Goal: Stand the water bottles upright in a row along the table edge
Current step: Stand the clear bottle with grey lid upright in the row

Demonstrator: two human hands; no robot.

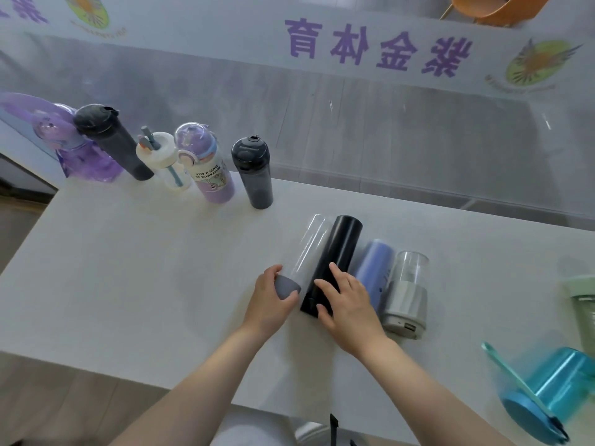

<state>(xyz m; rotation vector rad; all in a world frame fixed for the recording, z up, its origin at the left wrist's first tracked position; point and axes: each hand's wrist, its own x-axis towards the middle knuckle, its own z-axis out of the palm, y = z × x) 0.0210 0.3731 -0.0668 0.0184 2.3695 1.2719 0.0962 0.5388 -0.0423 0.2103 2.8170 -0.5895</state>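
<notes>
Several bottles stand upright along the far table edge: a purple jug (80, 159), a dark grey bottle (112, 143), a white straw bottle (167, 165), a lilac printed bottle (207, 165) and a smoky black bottle (252, 172). Lying flat in the middle are a clear bottle with a grey cap (309, 246), a black flask (338, 249), a lavender bottle (375, 268) and a clear bottle with a grey-white base (407, 291). My left hand (272, 300) grips the clear bottle's grey cap. My right hand (346, 304) rests on the black flask's lower end, fingers wrapped over it.
A teal bottle (553, 394) with a strap lies at the near right corner, and a pale green bottle (584, 304) sits at the right edge. A glass partition runs behind the white table (128, 268). An orange chair (492, 8) stands beyond it.
</notes>
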